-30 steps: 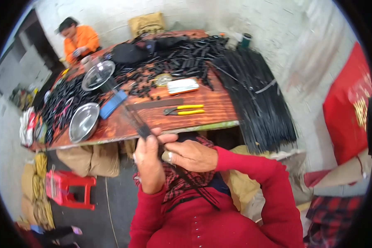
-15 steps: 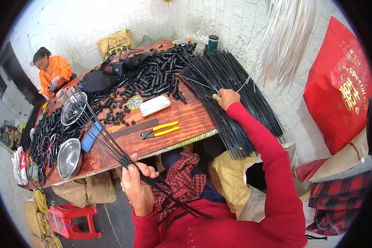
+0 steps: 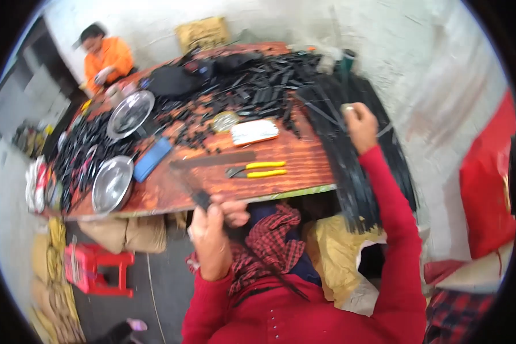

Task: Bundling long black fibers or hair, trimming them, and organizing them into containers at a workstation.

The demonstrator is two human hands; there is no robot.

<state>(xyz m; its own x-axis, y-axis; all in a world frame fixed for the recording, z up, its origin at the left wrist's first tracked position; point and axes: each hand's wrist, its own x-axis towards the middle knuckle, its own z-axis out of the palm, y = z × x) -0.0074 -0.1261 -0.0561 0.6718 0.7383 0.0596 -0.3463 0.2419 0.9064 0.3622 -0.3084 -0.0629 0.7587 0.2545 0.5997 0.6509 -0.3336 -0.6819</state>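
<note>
My left hand [image 3: 212, 229] is closed around a bundle of thin black rods [image 3: 269, 266]. The bundle slants from the table's front edge down across my lap, and its upper end is smeared by motion. Over the large pile of black rods [image 3: 350, 178] at the table's right end, my right hand [image 3: 361, 123] is closed, fingers curled. Greyish strips show beside it, but what it holds is hidden by blur. Left of the pile, yellow-handled pliers [image 3: 261, 169] lie on the wooden table [image 3: 304, 160].
Black tubular parts [image 3: 264, 92] cover the table's back. A white-and-orange tray [image 3: 255, 132], blue block [image 3: 153, 159] and metal bowls [image 3: 112, 184] stand nearer. A person in orange [image 3: 109, 60] sits at the far left. A red stool [image 3: 100, 266] stands on the floor; a yellow sack [image 3: 335, 252] sits below the pile.
The view has swung, so the table appears shifted right, with more blur. My left hand still grips its bundle, whose fanned upper ends are now smeared. My right hand stays over the rod pile.
</note>
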